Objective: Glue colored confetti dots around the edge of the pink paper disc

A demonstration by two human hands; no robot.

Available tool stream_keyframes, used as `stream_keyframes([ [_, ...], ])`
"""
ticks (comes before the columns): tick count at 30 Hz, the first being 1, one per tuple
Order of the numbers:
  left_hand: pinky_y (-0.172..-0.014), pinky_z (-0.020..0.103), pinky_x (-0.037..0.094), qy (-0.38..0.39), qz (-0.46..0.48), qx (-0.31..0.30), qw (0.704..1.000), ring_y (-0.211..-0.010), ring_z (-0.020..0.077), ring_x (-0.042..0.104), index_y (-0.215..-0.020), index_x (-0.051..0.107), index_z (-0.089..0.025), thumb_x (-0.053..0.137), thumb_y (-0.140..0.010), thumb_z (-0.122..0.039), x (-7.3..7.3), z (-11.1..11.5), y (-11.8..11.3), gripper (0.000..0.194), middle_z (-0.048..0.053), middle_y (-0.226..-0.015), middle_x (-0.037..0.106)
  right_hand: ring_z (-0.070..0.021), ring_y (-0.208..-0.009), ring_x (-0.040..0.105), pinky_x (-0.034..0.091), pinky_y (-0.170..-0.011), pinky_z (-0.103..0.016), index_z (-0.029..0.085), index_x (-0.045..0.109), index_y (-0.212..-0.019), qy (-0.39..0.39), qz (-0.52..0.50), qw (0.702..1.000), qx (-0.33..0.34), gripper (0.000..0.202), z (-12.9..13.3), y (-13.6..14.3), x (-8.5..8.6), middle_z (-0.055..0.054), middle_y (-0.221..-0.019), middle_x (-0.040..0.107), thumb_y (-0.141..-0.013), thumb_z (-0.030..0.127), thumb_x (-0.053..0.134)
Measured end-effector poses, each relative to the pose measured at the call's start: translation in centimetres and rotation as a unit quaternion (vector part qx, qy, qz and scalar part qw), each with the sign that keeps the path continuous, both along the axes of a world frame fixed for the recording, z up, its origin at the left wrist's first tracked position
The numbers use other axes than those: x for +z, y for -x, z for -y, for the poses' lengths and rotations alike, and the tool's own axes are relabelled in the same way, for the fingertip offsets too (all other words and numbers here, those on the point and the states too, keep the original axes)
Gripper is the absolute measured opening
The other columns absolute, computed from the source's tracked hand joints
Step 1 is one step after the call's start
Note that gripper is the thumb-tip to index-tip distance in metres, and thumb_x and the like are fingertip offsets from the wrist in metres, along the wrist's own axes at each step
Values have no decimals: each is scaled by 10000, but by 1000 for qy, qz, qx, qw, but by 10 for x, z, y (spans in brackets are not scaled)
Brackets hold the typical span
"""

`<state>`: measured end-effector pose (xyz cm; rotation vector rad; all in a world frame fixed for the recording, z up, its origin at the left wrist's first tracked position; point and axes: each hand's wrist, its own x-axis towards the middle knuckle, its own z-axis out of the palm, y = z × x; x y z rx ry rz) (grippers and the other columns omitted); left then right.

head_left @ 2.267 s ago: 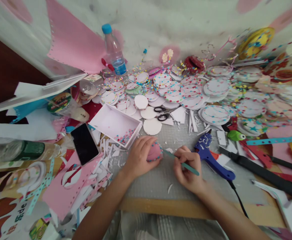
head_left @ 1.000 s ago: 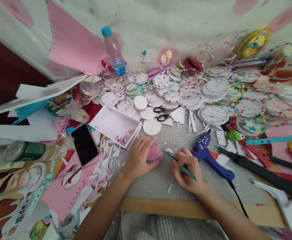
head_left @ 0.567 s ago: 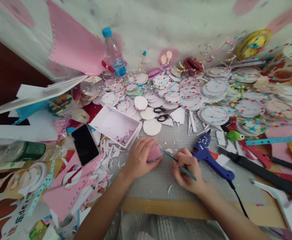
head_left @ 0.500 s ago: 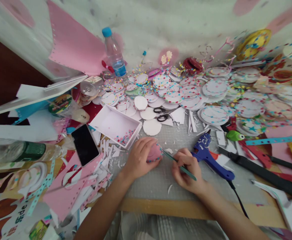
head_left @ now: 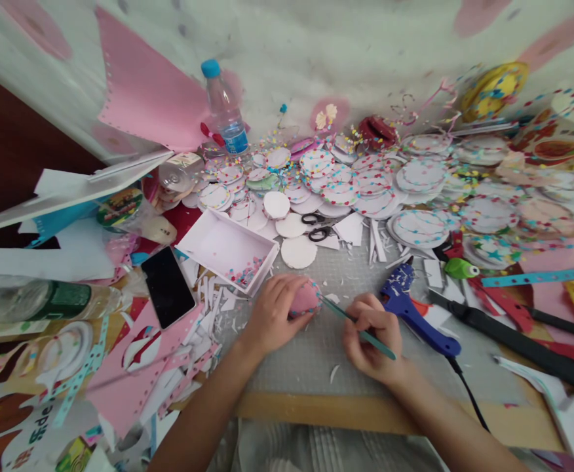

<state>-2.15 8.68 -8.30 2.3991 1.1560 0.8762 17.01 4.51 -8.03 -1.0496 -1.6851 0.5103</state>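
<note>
My left hand (head_left: 277, 311) is closed around the side of a small pink round piece (head_left: 305, 298), whose edge carries small blue and red beads. The fingers cover its left part. In my right hand (head_left: 373, 334) is a pair of slim teal tweezers (head_left: 337, 308), gripped like a pen. Their tip is at the right edge of the pink piece; whether it holds a bead is too small to tell. Behind my left hand stands a white open box (head_left: 218, 246) with pink and blue beads (head_left: 245, 272) in one corner.
A blue glue gun (head_left: 417, 321) lies right of my right hand, with black-handled scissors (head_left: 318, 226) farther back. Several white discs with bead strings (head_left: 422, 226) pile up along the wall. A phone (head_left: 168, 286), paper scraps and a water bottle (head_left: 225, 111) are at the left.
My right hand has shifted slightly right and down with the tweezers. The pink piece has turned slightly in my left hand, and more of its top shows.
</note>
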Motion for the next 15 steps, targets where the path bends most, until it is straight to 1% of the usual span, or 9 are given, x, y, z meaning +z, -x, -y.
stream_keyframes([
  [5,-994,422,442,13,-13,7,1000,-1143,252,550,-1285,462,-191,688,-810,-341,-4,1,2,547,113,-1198,619,-154,-579,406,345,-539,-266,250,335,-755,-30,-32,999,-16,296,-3,2,5,43,-581,447,-733,13,511],
  [8,-1009,457,429,19,-36,1,999,-1171,277,540,-1327,422,-195,728,-759,-441,0,0,2,690,129,-1247,596,-143,-562,402,344,-538,-273,250,368,-817,-62,-73,994,-46,275,-4,3,5,53,-601,425,-759,20,507],
  [10,-1029,479,413,17,-52,-11,998,-1213,302,513,-1371,374,-182,755,-693,-525,10,1,2,849,154,-1303,562,-138,-557,415,353,-534,-278,247,396,-856,-69,-108,990,-65,240,-3,3,5,50,-627,425,-795,40,499],
  [12,-1047,487,400,10,-62,-24,998,-1254,318,481,-1409,324,-163,753,-654,-590,24,4,4,968,174,-1353,523,-140,-573,460,382,-531,-283,242,434,-909,-53,-137,985,-87,195,1,0,8,31,-667,464,-834,73,497],
  [13,-1051,485,398,0,-63,-28,998,-1263,319,474,-1418,312,-156,742,-656,-606,32,6,6,983,178,-1360,516,-142,-587,489,401,-530,-284,238,458,-942,-36,-145,984,-101,176,4,-2,11,16,-698,495,-851,94,501],
  [14,-1048,479,401,-17,-59,-25,998,-1258,313,479,-1417,317,-156,727,-683,-596,39,9,9,949,174,-1348,527,-146,-603,517,420,-530,-284,234,482,-975,-16,-148,982,-114,165,8,-5,15,1,-730,525,-863,115,510],
  [15,-1042,470,405,-42,-52,-10,998,-1241,301,494,-1402,343,-162,712,-729,-552,45,12,12,861,163,-1318,552,-149,-622,541,438,-534,-284,230,507,-999,7,-145,981,-129,159,11,-9,20,-15,-766,552,-870,138,525],
])
